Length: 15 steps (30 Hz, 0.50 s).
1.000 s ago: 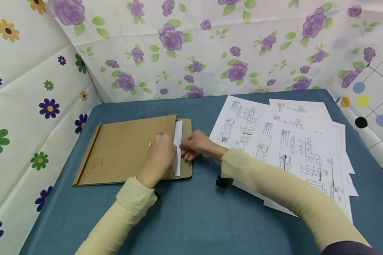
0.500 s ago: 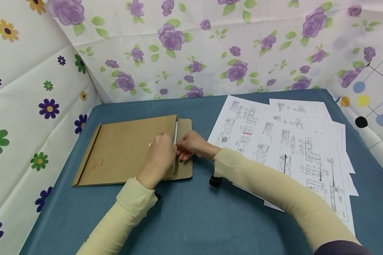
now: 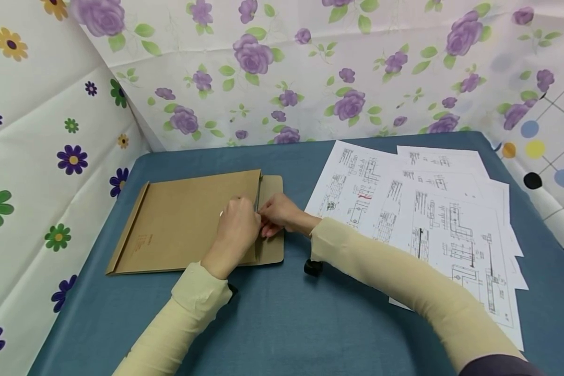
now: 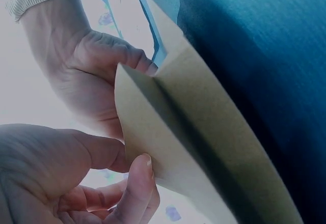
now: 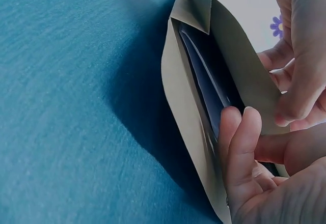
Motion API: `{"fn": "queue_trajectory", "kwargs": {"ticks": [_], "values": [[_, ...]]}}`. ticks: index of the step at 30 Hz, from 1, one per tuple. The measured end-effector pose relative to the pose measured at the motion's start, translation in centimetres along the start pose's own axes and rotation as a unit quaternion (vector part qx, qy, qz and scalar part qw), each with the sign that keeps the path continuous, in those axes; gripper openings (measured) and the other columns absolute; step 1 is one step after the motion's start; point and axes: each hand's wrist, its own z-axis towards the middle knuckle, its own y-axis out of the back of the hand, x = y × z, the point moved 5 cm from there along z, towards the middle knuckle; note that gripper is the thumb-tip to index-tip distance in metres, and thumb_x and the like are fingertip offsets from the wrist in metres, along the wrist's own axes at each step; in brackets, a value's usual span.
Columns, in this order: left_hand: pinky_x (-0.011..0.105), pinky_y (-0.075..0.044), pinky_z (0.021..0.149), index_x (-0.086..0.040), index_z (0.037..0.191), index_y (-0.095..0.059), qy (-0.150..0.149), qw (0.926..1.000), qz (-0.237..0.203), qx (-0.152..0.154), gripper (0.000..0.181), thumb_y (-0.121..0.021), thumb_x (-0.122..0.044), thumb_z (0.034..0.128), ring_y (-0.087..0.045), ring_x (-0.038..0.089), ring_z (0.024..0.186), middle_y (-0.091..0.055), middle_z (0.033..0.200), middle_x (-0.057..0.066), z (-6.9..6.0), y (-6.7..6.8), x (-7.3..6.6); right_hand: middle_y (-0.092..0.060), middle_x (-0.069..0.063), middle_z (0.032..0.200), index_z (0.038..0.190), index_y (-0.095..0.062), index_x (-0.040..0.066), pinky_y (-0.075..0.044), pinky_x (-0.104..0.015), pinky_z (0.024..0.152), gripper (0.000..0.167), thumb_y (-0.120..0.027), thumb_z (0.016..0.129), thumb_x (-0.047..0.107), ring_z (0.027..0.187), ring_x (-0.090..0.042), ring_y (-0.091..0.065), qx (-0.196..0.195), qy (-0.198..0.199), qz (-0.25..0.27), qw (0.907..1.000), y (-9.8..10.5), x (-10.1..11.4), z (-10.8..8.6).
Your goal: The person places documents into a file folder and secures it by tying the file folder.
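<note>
Floral backdrop (image 3: 305,78) behind a blue-covered table (image 3: 282,329), with a brown envelope (image 3: 183,224) at left and printed sheets (image 3: 456,224) at right

White cloth with purple roses hangs along the far side. To the left hangs a white cloth with multicoloured flowers (image 3: 37,156), and at the right edge one with coloured dots (image 3: 552,162).

The envelope lies flat on the left half of the table, its mouth facing right, with small red print near its lower left corner. Its flap (image 3: 273,251) is folded out to the right on the table. The right wrist view looks into the mouth: the side is folded in at one end, and paper (image 5: 202,84), blue-grey in the shade, sits inside between the two panels.

The left hand (image 3: 235,230) is at the mouth; its thumb and fingers pinch the edge of the upper panel and hold it lifted. The right hand (image 3: 282,213) is just beside it, above the flap, its fingers bent at the opening. Whether they grip any of the paper cannot be told.

The printed sheets overlap in a loose spread, showing line drawings and text, one with a red mark. The right sleeve (image 3: 380,261), pale yellow like the left sleeve (image 3: 183,313), crosses over their near corner. A small black object (image 3: 313,268) shows below the right wrist.
</note>
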Motion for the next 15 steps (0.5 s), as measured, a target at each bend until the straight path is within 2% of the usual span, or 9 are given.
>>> {"fn": "queue_trajectory", "kwargs": {"ticks": [6,15], "values": [[0.044,-0.054,0.059,0.004,0.082,-0.059,0.0,1.0,-0.005,0.002,0.007,-0.056,0.008,0.0866,-0.064,0.033,0.069,-0.06,0.085,0.025,0.01,0.03,-0.04,-0.066,-0.015,0.062,0.097,-0.072,-0.014,-0.053,-0.025,0.046,0.027,-0.051,0.106,0.001,0.044,-0.013,-0.06,0.001,0.001,0.008,1.0,-0.34,-0.08,0.19],[0.046,-0.056,0.062,0.004,0.083,-0.06,-0.003,1.0,-0.002,0.005,0.005,-0.058,0.007,0.0873,-0.066,0.036,0.072,-0.06,0.085,0.025,-0.1,0.07,-0.1,-0.064,-0.014,0.06,0.098,-0.071,-0.014,-0.053,-0.025,0.046,0.026,-0.052,0.105,0.001,0.042,-0.012,-0.059,-0.005,0.003,0.003,1.0,-0.48,-0.32,0.37]]}}
